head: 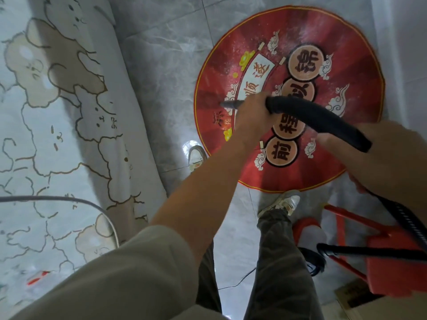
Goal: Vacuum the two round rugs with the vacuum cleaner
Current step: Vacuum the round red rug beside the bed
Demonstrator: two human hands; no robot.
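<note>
I have the left grip clenched around the front end of the black hose, just where the slim grey nozzle comes out. The nozzle's long axis runs nearly level across my view and its tip points left, over the left part of the red round rug. From there the hose arcs right and down into the right grip, which grasps it further back. The rug lies flat on the grey tiled floor, directly ahead of my two shoes. The red vacuum cleaner stands on the floor at lower right, off the rug. A bear-patterned cloth fills the left side.
</note>
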